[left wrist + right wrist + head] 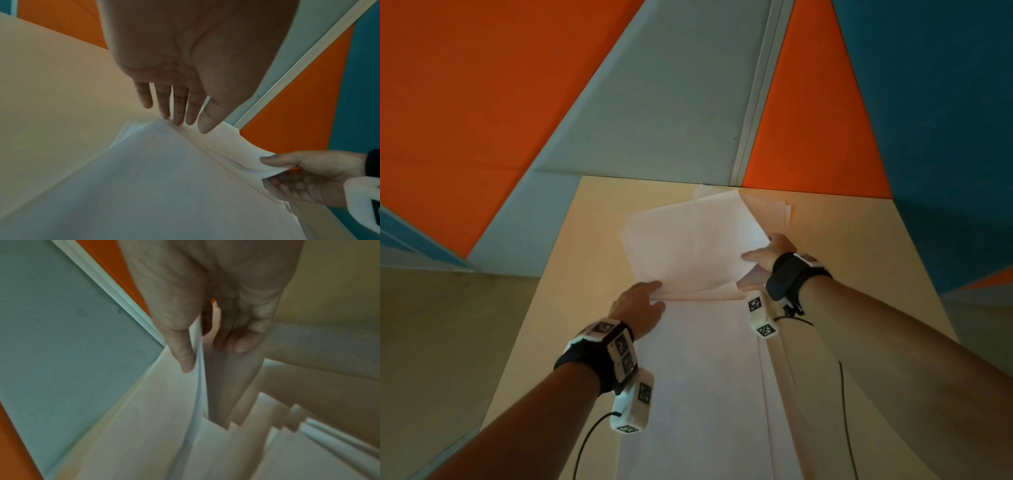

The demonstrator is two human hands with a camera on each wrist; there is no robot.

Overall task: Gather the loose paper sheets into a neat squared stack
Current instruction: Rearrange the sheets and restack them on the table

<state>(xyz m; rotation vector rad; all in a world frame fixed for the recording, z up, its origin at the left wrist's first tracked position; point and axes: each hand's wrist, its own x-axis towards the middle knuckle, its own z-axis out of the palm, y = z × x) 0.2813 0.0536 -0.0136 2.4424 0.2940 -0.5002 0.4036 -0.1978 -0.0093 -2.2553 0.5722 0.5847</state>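
Paper: a loose bundle of sheets lifted between the hands, above more sheets lying on the desk.
Right hand: pinches the bundle's right edge, thumb on top, fingers underneath.
Left hand: fingers nearly straight, fingertips at the bundle's near-left corner; a pinch cannot be confirmed.
Handling: probably light, floppy and slippery; sheets fan easily, so hold opposite edges.
Direction: the bundle sits skewed, long axis slanting away to the left; corners are staggered by the right hand.
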